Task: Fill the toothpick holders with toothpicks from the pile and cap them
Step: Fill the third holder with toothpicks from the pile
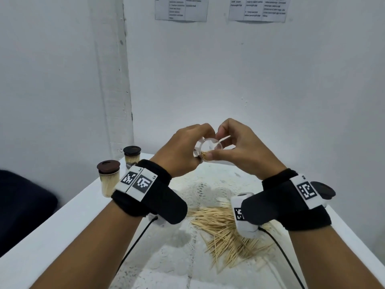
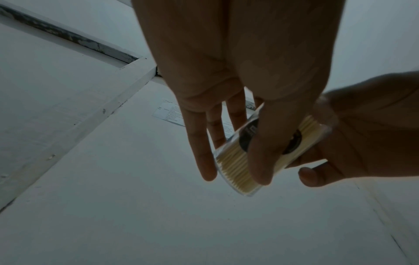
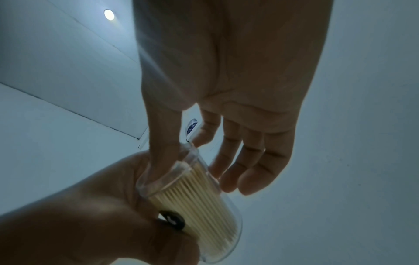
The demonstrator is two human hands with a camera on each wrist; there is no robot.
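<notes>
both hands holding one clear holder [image 1: 209, 148] up above the tabletop [image 1: 62, 217]. left hand [image 1: 183, 151] grip wrapping its side, right hand [image 1: 237, 142] grip pinching the rim, settling toothpicks. best keeping it tilted, sticks parallel. pile [image 1: 227, 232] lying below; two capped holders [image 1: 108, 178] standing far left.

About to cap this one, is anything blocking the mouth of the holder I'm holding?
Yes: the right hand has its thumb in the open mouth of the holder, over the toothpicks. The left hand grips the holder's body.
</notes>
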